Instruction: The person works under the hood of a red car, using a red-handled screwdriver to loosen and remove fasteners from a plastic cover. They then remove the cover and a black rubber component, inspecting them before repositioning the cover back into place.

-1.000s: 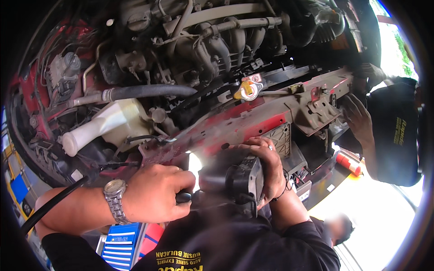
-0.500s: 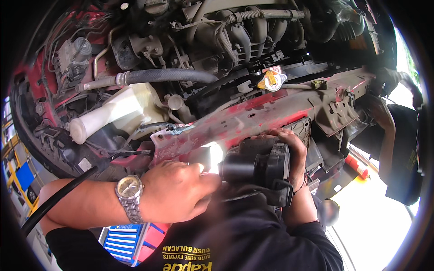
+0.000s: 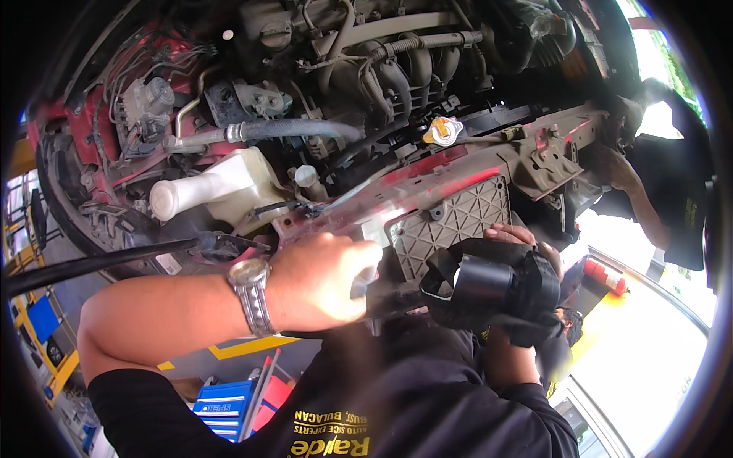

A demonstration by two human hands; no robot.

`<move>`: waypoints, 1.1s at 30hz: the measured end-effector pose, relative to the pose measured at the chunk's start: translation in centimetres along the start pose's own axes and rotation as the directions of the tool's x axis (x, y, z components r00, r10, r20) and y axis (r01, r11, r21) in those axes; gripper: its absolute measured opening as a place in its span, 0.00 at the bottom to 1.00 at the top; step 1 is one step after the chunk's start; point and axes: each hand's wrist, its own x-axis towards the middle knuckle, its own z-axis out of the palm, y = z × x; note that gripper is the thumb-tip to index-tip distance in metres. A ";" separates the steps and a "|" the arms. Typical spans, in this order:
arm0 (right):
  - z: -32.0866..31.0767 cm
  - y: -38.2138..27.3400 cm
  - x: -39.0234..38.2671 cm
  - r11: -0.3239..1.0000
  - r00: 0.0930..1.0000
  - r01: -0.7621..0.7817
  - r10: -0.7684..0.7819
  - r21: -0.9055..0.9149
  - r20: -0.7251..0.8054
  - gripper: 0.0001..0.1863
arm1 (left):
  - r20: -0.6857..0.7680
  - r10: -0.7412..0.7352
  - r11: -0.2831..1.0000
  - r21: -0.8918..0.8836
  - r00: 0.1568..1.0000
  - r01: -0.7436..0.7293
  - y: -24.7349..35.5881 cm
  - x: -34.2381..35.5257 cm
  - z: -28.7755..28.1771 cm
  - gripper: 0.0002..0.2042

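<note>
In my right hand (image 3: pixel 515 233) is a black plastic housing (image 3: pixel 538 286) with a round, smooth cylinder on its side. The fingers wrap over its far edge, and the housing hides most of the hand. My left hand (image 3: pixel 324 278), with a metal watch (image 3: pixel 250 275) at the wrist, is closed beside the red front crossmember (image 3: pixel 405 187) of a car. Something greyish shows at its fingertips, too blurred to name. Between and beyond the hands, a ribbed grey plate (image 3: pixel 458 221) sits below the crossmember.
The engine (image 3: pixel 397 72) fills the far side, with a yellow-marked cap (image 3: pixel 444 131) at the crossmember. A white reservoir (image 3: pixel 229 183) and a black rod-like piece (image 3: pixel 107 263) lie left. At right are another person's arm (image 3: pixel 637 195) and a red cylinder (image 3: pixel 605 276). A blue tool cabinet (image 3: pixel 225 404) stands low left.
My right hand has brought the black housing right and slightly nearer, away from my left hand, uncovering the ribbed plate. My left hand has shifted slightly up. The whole view has also shifted.
</note>
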 end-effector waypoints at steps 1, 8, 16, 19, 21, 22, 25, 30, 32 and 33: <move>1.2 0.3 -1.0 0.980 0.990 -0.043 0.068 0.197 -0.122 0.21 | -0.045 0.011 1.000 0.000 0.999 -0.011 -0.1 -0.1 0.6 0.14; 1.1 -2.5 2.9 0.825 0.937 0.028 0.175 0.565 -0.302 0.59 | -0.002 -0.067 0.989 0.129 0.998 0.067 0.8 -1.0 1.6 0.18; -0.1 -8.4 26.0 0.779 0.914 0.304 -0.074 0.549 -0.399 0.48 | 0.080 -0.025 0.991 0.136 0.997 0.014 0.6 -0.6 0.6 0.18; 0.0 -10.1 35.3 0.856 0.928 0.277 -0.120 0.437 -0.353 0.38 | 0.089 -0.039 0.988 0.152 0.995 0.025 1.1 -0.5 0.1 0.17; -1.0 -11.9 39.5 0.914 0.914 0.279 -0.159 0.293 -0.374 0.34 | 0.085 -0.025 0.989 0.148 0.996 0.012 0.8 -0.4 0.2 0.17; -2.1 -13.7 40.8 0.916 0.928 0.272 -0.168 0.296 -0.333 0.37 | 0.081 -0.023 0.990 0.139 0.996 0.011 0.5 -0.5 0.4 0.17; -3.5 -15.4 44.8 0.874 0.940 0.278 -0.162 0.398 -0.301 0.40 | 0.080 0.010 0.994 0.104 0.997 -0.019 0.2 -0.7 0.5 0.16; -6.7 -14.3 50.8 0.832 0.961 0.271 -0.262 0.485 -0.088 0.31 | 0.110 0.051 0.996 0.072 0.993 -0.059 -0.1 -0.3 0.6 0.17; -7.1 -13.9 52.8 0.878 0.945 0.327 -0.315 0.349 -0.091 0.32 | 0.117 0.023 0.997 0.077 0.993 -0.032 0.1 -0.5 0.3 0.17; -7.4 -13.8 53.3 0.914 0.954 0.299 -0.298 0.275 -0.048 0.32 | 0.114 0.019 0.996 0.083 0.993 -0.029 0.2 -0.6 0.3 0.17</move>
